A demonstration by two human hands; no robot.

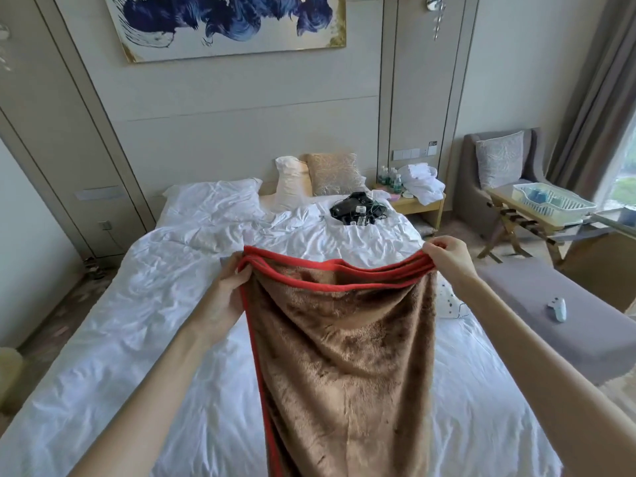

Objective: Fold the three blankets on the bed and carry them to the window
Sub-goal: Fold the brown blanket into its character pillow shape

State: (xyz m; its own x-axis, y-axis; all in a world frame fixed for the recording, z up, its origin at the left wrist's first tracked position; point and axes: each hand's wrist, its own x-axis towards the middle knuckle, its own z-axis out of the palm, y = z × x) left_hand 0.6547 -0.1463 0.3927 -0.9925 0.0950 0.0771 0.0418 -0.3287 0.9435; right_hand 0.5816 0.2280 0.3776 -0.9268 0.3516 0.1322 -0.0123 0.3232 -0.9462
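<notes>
A brown plush blanket (347, 359) with a red border hangs doubled over the white bed (144, 321), held up by its top edge. My left hand (229, 289) grips the left top corner and my right hand (447, 258) pinches the right top corner, both above the bed's middle. A white blanket with dark dots (451, 302) peeks out on the bed just behind the brown one's right edge. A grey-blue bit of fabric (225, 261) shows behind my left hand. The window (624, 177) is at the far right.
A black bag with cables (356, 208) lies near the pillows (309, 177). A grey bench (564, 318) with a white controller (557, 308) runs along the bed's right side. Beyond it stand a luggage rack with a dish rack (550, 201), an armchair (499, 180) and a nightstand (413, 197).
</notes>
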